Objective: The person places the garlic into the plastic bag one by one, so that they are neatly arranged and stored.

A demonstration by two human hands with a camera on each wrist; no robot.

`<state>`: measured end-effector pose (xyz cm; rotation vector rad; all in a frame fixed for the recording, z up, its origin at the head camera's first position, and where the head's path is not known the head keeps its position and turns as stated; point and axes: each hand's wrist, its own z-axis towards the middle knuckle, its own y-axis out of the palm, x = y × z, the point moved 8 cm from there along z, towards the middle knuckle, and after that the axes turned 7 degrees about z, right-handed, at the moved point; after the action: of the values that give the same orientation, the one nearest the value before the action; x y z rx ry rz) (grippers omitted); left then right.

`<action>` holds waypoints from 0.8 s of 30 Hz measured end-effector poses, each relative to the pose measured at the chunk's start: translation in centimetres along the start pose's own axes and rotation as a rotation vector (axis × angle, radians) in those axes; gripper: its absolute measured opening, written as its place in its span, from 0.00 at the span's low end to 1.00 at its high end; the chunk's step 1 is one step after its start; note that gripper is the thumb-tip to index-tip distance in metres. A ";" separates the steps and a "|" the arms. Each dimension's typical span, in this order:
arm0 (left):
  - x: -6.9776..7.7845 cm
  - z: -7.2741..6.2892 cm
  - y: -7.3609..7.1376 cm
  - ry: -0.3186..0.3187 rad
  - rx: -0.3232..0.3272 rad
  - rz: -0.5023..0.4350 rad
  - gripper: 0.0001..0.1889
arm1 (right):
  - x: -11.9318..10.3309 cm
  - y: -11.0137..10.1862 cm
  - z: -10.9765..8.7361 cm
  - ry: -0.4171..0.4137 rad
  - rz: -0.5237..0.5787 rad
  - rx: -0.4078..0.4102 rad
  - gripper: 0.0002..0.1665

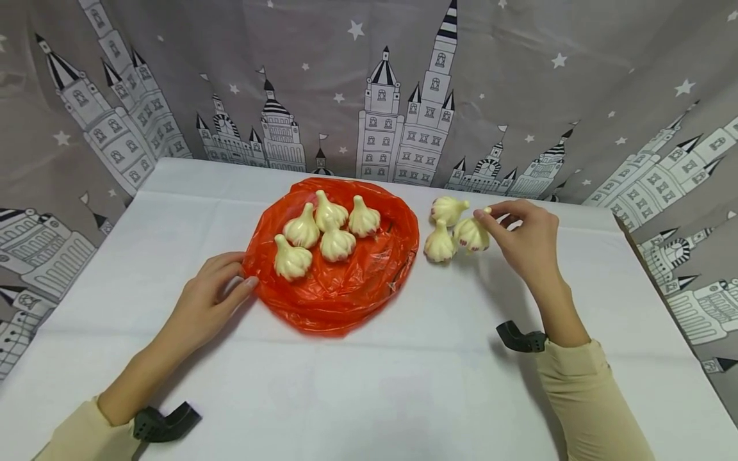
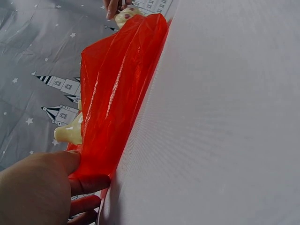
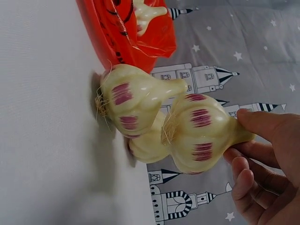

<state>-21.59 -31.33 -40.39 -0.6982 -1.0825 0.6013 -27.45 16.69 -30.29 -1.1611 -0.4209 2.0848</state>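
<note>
A red plastic bag (image 1: 369,288), its rim spread open in a round, lies on the table with several garlic bulbs (image 1: 292,258) inside. At its left edge, my left hand (image 1: 202,301) holds the rim between thumb and fingers; the left wrist view shows the thumb (image 2: 70,161) against the red plastic. To the right of the bag, my right hand (image 1: 529,246) pinches a purple-streaked garlic bulb (image 3: 199,136) by its stem, root end tilted toward the table. Beside that bulb, two more garlic bulbs (image 1: 440,242) sit close together on the table.
A white cloth (image 1: 392,390) covers the table. Behind it hangs a grey curtain (image 1: 334,83) printed with castles and stars. Black wrist devices (image 1: 166,422) sit at both sleeve cuffs.
</note>
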 end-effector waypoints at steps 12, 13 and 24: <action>-0.2 0.0 0.2 -0.016 -0.015 0.004 0.04 | -1.2 0.2 -0.2 -0.014 0.026 0.001 0.12; -0.2 0.0 0.2 -0.017 -0.016 0.005 0.04 | -1.4 0.2 -0.2 -0.015 0.032 -0.001 0.12; 0.0 0.1 0.2 -0.012 -0.009 0.004 0.04 | -3.9 1.1 0.1 0.014 0.102 -0.048 0.12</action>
<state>-21.71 -31.21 -40.52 -0.7061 -1.0956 0.6051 -26.63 13.15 -28.57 -1.2481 -0.4147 2.1624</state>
